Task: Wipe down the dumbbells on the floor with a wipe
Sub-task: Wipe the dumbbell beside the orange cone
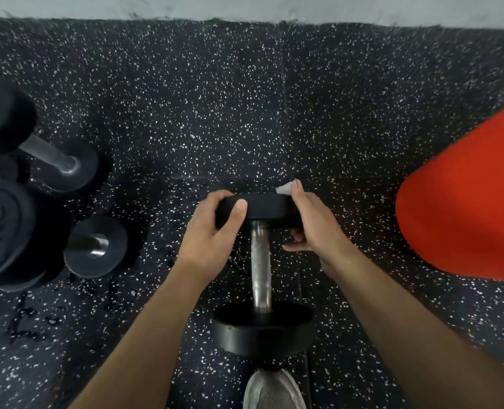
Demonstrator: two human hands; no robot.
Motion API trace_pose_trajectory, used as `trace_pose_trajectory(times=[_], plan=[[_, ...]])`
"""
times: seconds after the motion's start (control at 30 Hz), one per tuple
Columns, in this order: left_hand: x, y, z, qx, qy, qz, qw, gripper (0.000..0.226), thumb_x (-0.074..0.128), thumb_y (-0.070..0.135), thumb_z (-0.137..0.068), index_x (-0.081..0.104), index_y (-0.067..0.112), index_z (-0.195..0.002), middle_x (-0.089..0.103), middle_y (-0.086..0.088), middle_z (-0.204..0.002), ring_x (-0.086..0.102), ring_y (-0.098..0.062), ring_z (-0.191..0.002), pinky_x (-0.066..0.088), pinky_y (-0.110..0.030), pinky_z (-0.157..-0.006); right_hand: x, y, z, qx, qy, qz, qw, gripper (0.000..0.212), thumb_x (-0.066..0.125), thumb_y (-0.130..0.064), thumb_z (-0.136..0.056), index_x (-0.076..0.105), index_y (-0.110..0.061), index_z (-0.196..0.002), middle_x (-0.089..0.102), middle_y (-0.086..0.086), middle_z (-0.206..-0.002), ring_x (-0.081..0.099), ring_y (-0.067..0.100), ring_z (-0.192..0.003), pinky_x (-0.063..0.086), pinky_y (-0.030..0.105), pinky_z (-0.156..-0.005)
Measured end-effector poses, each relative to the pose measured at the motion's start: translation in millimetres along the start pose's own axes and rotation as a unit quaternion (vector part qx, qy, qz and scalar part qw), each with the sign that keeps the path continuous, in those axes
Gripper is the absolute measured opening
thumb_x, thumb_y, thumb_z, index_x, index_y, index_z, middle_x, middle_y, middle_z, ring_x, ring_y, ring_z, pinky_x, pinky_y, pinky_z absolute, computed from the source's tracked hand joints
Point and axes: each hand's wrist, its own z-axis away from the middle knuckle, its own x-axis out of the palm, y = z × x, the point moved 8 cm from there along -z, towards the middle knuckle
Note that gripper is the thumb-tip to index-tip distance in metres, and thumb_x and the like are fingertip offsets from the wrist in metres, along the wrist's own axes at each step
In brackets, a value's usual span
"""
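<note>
Wiping the far head of a dumbbell on speckled rubber gym flooring

Other dumbbells [77,208] lie at far left; the left hand [208,240] curls round the far head [259,206] of the centre dumbbell [261,270], steadying it, while the right hand [314,224] presses a white wipe [284,188] against that head's right edge; heavy, rigid, likely to roll, so best held by a head or the knurled handle; an orange object [466,208] sits at right

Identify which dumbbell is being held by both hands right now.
The centre dumbbell, handle pointing away from the shoe: the left hand grips its far head, the right hand presses a wipe there. The left-side dumbbells lie untouched.
</note>
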Motion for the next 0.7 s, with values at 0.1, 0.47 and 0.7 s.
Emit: trace_pose_trajectory(times=[0.1, 0.47, 0.7], plan=[[-11.7, 7.9, 21.2, 0.031, 0.022, 0.006, 0.999, 0.051, 0.053, 0.074, -0.088, 0.059, 0.038, -0.122, 0.062, 0.005, -0.123, 0.067, -0.017, -0.109, 0.059, -0.039, -0.093, 9.2, -8.2, 11.3, -0.011, 0.022, -0.033, 0.999, 0.039, 0.053, -0.064, -0.097, 0.064, -0.032, -0.115, 0.065, -0.005, -0.114, 0.066, 0.012, -0.102, 0.064, 0.033, -0.066], [-56.0, 50.6, 81.3, 0.151, 0.151, 0.086, 0.973, 0.034, 0.064, 0.047, -0.092, 0.062, 0.031, -0.122, 0.052, 0.002, -0.145, 0.066, -0.016, -0.103, 0.053, -0.017, -0.077, 35.4, -65.1, 59.2, -0.19, 0.06, -0.066, 0.978, 0.031, 0.067, -0.037, -0.079, 0.068, -0.035, -0.109, 0.075, -0.007, -0.099, 0.071, 0.013, -0.094, 0.058, 0.045, -0.088], [-77.1, 73.6, 36.7, 0.215, 0.15, 0.063, 0.963, 0.041, 0.064, 0.027, -0.102, 0.057, 0.018, -0.141, 0.037, 0.001, -0.16, 0.041, -0.013, -0.148, 0.046, -0.024, -0.109, 49.7, -96.0, 42.0, -0.32, 0.07, -0.038, 0.944, 0.033, 0.067, -0.008, -0.083, 0.053, -0.026, -0.107, 0.061, -0.023, -0.102, 0.056, 0.0, -0.088, 0.047, 0.02, -0.079]])
